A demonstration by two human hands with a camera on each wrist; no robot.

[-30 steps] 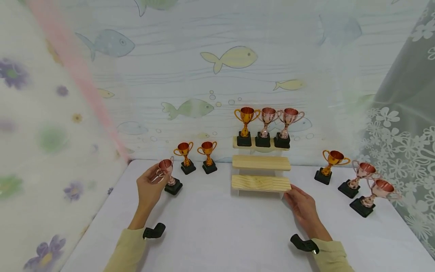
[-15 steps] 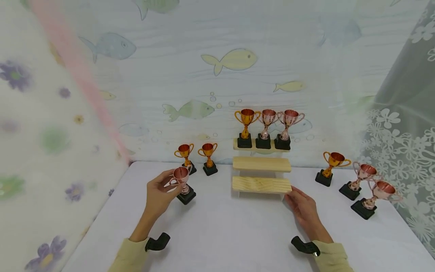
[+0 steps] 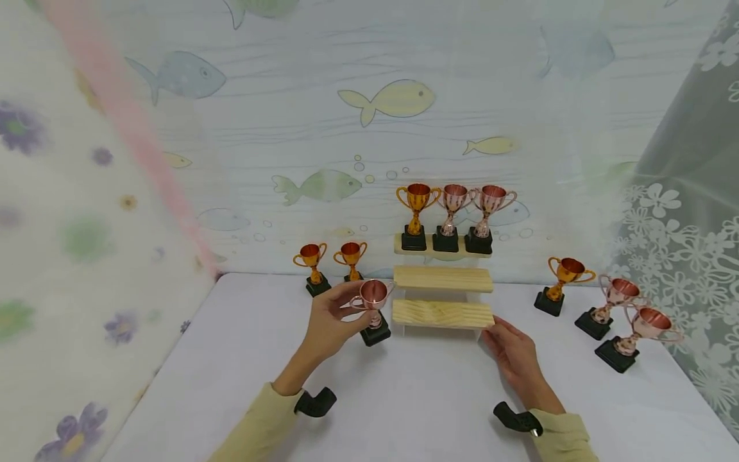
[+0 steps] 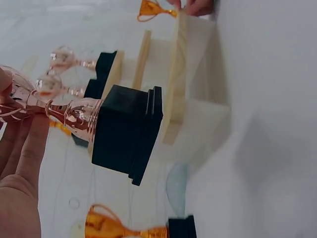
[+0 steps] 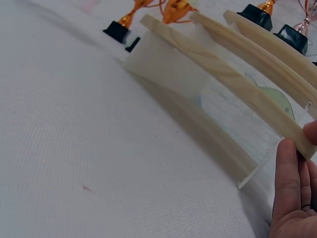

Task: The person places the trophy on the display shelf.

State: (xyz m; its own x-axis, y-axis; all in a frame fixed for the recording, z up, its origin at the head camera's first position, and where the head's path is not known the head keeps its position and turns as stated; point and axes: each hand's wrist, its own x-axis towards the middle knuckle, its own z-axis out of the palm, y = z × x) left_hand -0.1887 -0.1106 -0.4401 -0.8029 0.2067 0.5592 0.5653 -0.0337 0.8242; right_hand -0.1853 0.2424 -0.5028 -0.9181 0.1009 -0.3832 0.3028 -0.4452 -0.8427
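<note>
My left hand [image 3: 331, 324] grips a rose-gold trophy cup [image 3: 374, 294] by its bowl, fingers and thumb around it. Its black square base [image 4: 126, 131] hangs above the table, just left of the stand's lowest step. With thumb above and fingers below, my right hand [image 3: 516, 356] pinches the right end of the lowest board [image 5: 233, 82] of a three-step wooden display stand [image 3: 443, 313]. On the top step stand a gold trophy [image 3: 417, 202] and two rose-gold trophies [image 3: 455, 200]. The middle step [image 3: 443, 278] and the lowest one carry nothing.
Two gold trophies [image 3: 310, 260] stand at the back left, one partly hidden behind my left hand. To the right of the stand are a gold trophy [image 3: 566, 276] and two rose-gold ones [image 3: 620, 295]. A fish-patterned backdrop [image 3: 323, 128] rises behind the white table [image 3: 439, 398].
My left hand has carried the rose-gold trophy rightward, from the table's left side to beside the stand. The right hand has stayed at the lowest board's end.
</note>
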